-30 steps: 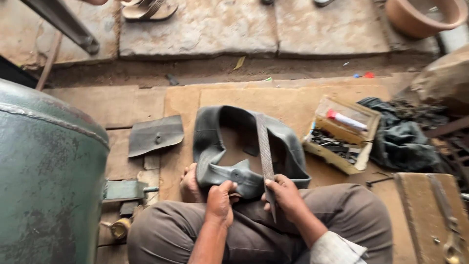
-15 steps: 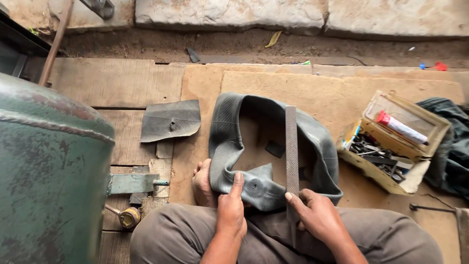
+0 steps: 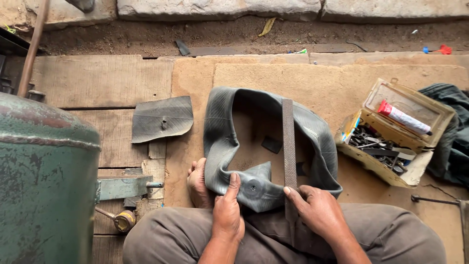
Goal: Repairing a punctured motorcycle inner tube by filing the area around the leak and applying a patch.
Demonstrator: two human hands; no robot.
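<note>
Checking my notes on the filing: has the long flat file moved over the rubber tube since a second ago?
Yes. The file was slanted across the tube before; now it stands nearly straight up, held by the right hand.

A green metal tank (image 3: 44, 186) stands left; a cut rubber patch (image 3: 161, 120) lies nearby — right, an open box (image 3: 391, 132) with a tube (image 3: 403, 117), probably glue.

We see bare forearms without sleeves, a left hand (image 3: 227, 215) and right hand (image 3: 317, 210) with no gloves or rings, grey-brown trousers (image 3: 166, 239) creased over both legs, and a bare foot (image 3: 198, 183).
</note>
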